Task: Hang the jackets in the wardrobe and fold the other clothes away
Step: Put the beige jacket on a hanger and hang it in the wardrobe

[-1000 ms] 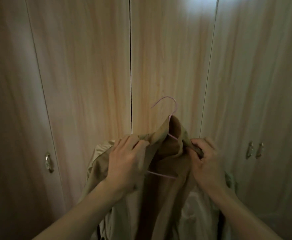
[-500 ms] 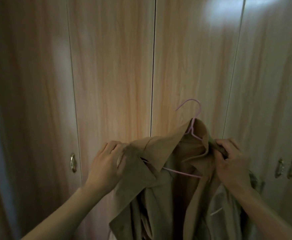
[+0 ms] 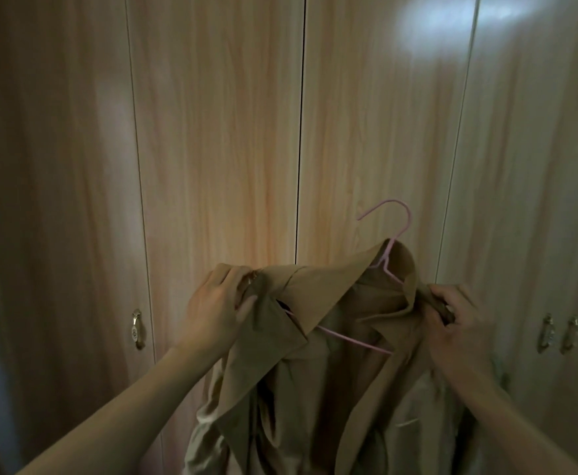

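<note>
While both hands gripped it, L hand [image 3: 217, 305] & R hand [image 3: 459, 320] pinched tan jacket [image 3: 315, 371] shoulders on pink hanger [image 3: 388, 255], before shut wardrobe doors [image 3: 219, 132].

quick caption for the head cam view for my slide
Both hands, left hand and right hand, grip a tan jacket on a pink hanger before closed wardrobe doors.

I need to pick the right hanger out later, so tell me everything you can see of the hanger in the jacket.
The hanger is thin and pink, and looks like coated wire. Its open hook rises clear above the collar of the tan jacket, curving left. The neck and sloping shoulders run down inside the collar, and the straight bottom bar crosses the open front, tilted down to the right. The jacket covers both ends. Left hand and right hand grip the jacket's shoulders.
</note>
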Tool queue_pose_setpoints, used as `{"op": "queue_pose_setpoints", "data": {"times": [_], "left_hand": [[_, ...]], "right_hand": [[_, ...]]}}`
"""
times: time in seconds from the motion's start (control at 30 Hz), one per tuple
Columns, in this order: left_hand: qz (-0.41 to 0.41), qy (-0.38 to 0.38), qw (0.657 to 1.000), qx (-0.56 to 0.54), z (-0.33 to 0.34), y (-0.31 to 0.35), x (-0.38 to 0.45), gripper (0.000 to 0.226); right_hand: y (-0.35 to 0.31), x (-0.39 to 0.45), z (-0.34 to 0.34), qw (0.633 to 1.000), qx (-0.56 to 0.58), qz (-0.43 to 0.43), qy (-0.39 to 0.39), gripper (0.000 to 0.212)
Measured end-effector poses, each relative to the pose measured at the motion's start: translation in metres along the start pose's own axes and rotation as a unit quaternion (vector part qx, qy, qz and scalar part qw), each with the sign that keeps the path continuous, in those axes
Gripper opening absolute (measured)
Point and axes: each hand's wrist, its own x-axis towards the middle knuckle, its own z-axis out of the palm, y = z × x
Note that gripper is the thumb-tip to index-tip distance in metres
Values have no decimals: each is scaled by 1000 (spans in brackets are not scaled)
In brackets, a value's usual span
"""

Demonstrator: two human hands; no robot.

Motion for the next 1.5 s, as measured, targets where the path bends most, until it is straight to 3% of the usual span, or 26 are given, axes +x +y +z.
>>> {"op": "queue_pose_setpoints", "data": {"times": [0.3,0.5,0.67,0.97,1.2,1.33,1.5], "left_hand": [[36,13,999,8,0,-6,21,9],[60,-13,998,30,2,-4,16,8],[59,-33,998,-21,17,10,-1,13],[36,-86,992,-81,39,46,-33,9],[76,-117,985,-101,50,82,-63,7],[94,-100,982,-126,43,88,-65,7],[106,-99,986,-81,23,71,-47,8]], "right_hand": [[0,-11,3,999,14,33,-3,20],[2,-20,2,999,1,43,-14,17],[-6,-24,7,998,-41,34,-25,13],[-2,-42,31,994,-3,104,-11,24],[2,-49,39,992,19,121,-23,22],[-2,-52,37,994,31,105,-29,18],[-8,-46,32,992,63,102,-31,18]]}}
